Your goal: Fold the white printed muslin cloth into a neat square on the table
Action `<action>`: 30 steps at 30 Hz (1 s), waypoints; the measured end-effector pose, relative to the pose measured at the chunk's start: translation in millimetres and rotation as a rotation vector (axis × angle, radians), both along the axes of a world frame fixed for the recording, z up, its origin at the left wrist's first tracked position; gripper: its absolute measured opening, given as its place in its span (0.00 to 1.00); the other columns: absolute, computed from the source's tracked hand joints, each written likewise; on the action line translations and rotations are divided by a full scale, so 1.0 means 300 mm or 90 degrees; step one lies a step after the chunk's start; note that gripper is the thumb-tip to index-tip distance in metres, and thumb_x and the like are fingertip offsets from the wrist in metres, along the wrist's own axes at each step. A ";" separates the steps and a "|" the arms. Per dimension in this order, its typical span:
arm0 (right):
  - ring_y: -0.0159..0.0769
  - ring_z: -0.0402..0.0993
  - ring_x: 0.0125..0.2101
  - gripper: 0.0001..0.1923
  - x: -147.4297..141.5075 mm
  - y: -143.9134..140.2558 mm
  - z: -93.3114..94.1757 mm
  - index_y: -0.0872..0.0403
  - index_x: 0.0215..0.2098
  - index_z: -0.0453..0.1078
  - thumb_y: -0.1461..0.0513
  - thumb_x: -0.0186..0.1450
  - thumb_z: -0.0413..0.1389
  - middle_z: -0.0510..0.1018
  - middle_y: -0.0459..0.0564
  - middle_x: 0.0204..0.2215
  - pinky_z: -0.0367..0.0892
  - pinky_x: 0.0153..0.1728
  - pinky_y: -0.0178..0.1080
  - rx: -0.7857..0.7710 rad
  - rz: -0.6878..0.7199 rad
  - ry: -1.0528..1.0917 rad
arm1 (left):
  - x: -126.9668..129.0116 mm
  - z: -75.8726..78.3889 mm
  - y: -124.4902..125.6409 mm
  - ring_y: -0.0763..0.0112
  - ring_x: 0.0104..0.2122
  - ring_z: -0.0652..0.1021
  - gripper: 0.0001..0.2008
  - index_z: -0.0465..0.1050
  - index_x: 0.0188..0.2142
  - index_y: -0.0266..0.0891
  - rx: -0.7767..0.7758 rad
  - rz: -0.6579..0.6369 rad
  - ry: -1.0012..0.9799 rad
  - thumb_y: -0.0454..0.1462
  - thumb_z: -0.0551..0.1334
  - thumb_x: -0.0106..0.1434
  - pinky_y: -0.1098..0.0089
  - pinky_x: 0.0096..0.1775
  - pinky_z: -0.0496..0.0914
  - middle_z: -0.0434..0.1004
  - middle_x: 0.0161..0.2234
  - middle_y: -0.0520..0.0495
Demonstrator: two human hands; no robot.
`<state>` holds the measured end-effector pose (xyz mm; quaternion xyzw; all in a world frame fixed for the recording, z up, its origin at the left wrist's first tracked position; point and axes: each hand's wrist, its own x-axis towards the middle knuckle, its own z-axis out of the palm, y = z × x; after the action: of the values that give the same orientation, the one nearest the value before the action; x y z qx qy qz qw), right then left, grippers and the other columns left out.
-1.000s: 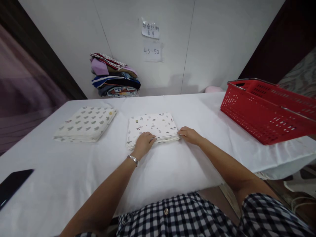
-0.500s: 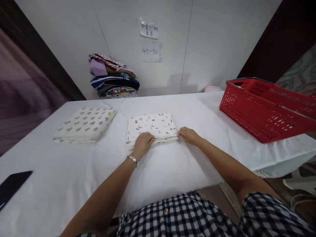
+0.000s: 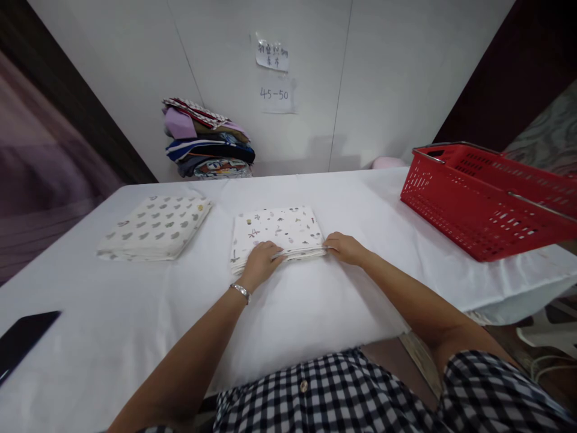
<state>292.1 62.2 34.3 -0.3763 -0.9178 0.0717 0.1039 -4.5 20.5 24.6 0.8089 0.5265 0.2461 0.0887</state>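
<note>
So the folded cloth (image 3: 277, 231) sat mid-table, straight out in front of the person, flat on the white sheet (image 3: 135, 313); its near edge ran left to right, and both hands were on that edge. The left hand (image 3: 260, 263) lay over the near-left part, fingers spread flat on top and thumb side tucked at the edge; looked more like pressing than a real pinch, and I couldn't tell if anything was caught underneath. The right hand (image 3: 345, 248) was at the near-right corner, fingers curled in against the layered edge; it seemed to be nipping the layers there, but the fingertips were hidden by the hand itself, so no guarantee. The cloth lay away from both hands, toward the wall; long axis roughly side to side, maybe close to square; neither hand was clearly nearer, both were touching.

Other stuff: a second cloth (image 3: 155, 227) folded well to the left, apart from the first; a red basket (image 3: 487, 201) on the right, its inside mostly out of sight from this angle; a clothes pile (image 3: 205, 139) at the back against the wall; a phone (image 3: 22, 340) cut off at the left edge; notes (image 3: 274, 75) on the wall, top one unreadable, lower one read 45-50.
</note>
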 end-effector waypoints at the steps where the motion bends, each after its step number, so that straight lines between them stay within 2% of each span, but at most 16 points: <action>1: 0.38 0.65 0.44 0.12 -0.004 0.001 0.000 0.52 0.42 0.70 0.68 0.63 0.49 0.73 0.52 0.42 0.61 0.34 0.35 0.001 -0.001 -0.010 | 0.000 0.000 0.001 0.65 0.37 0.69 0.12 0.74 0.38 0.41 0.002 -0.003 0.002 0.44 0.57 0.62 0.64 0.40 0.65 0.72 0.35 0.47; 6: 0.38 0.64 0.42 0.10 -0.028 -0.002 0.019 0.55 0.39 0.70 0.67 0.64 0.48 0.73 0.53 0.40 0.60 0.33 0.35 0.036 -0.036 -0.073 | 0.001 -0.006 0.012 0.66 0.36 0.69 0.10 0.73 0.35 0.40 0.021 -0.019 0.026 0.41 0.55 0.63 0.64 0.40 0.64 0.72 0.34 0.47; 10: 0.38 0.63 0.43 0.11 -0.032 -0.022 0.042 0.55 0.42 0.68 0.66 0.65 0.47 0.72 0.54 0.41 0.60 0.37 0.36 0.095 -0.070 -0.046 | 0.002 -0.009 0.014 0.67 0.35 0.70 0.11 0.72 0.33 0.39 0.034 -0.029 0.048 0.38 0.53 0.65 0.64 0.39 0.64 0.72 0.32 0.47; 16: 0.37 0.64 0.41 0.10 -0.018 -0.045 0.004 0.54 0.40 0.68 0.67 0.64 0.48 0.72 0.53 0.39 0.60 0.34 0.35 0.025 -0.064 -0.071 | 0.003 -0.008 0.002 0.66 0.34 0.69 0.12 0.71 0.32 0.39 0.058 -0.056 0.075 0.37 0.51 0.66 0.64 0.39 0.64 0.72 0.32 0.46; 19: 0.37 0.64 0.42 0.10 -0.015 -0.042 -0.014 0.54 0.40 0.68 0.67 0.64 0.48 0.72 0.53 0.41 0.60 0.35 0.35 0.020 -0.073 -0.057 | 0.004 -0.005 -0.002 0.66 0.34 0.69 0.12 0.71 0.32 0.39 0.051 -0.056 0.065 0.37 0.50 0.66 0.64 0.39 0.65 0.72 0.32 0.47; 22: 0.36 0.64 0.42 0.10 -0.014 -0.038 -0.017 0.53 0.40 0.68 0.66 0.63 0.48 0.72 0.52 0.41 0.60 0.35 0.35 0.016 -0.067 -0.046 | 0.005 -0.001 -0.007 0.67 0.35 0.70 0.11 0.72 0.33 0.40 0.025 -0.043 0.026 0.40 0.52 0.65 0.64 0.39 0.65 0.72 0.33 0.48; 26: 0.36 0.65 0.43 0.10 -0.013 -0.040 -0.006 0.53 0.41 0.68 0.66 0.64 0.48 0.72 0.52 0.41 0.60 0.36 0.35 0.022 -0.070 -0.033 | 0.012 -0.001 -0.009 0.65 0.38 0.70 0.11 0.72 0.41 0.41 0.028 -0.037 0.020 0.42 0.57 0.62 0.64 0.39 0.65 0.72 0.37 0.47; 30: 0.36 0.65 0.43 0.10 -0.009 -0.047 -0.008 0.53 0.41 0.67 0.66 0.64 0.48 0.72 0.52 0.41 0.61 0.37 0.35 0.033 -0.078 0.000 | 0.020 -0.003 0.003 0.66 0.37 0.70 0.09 0.73 0.37 0.41 0.009 -0.037 0.023 0.39 0.55 0.63 0.64 0.39 0.65 0.72 0.35 0.47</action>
<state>289.3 48.3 31.8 -0.4290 -0.8947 0.0411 0.1176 1.5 21.3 23.8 0.8289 0.5024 0.2324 0.0803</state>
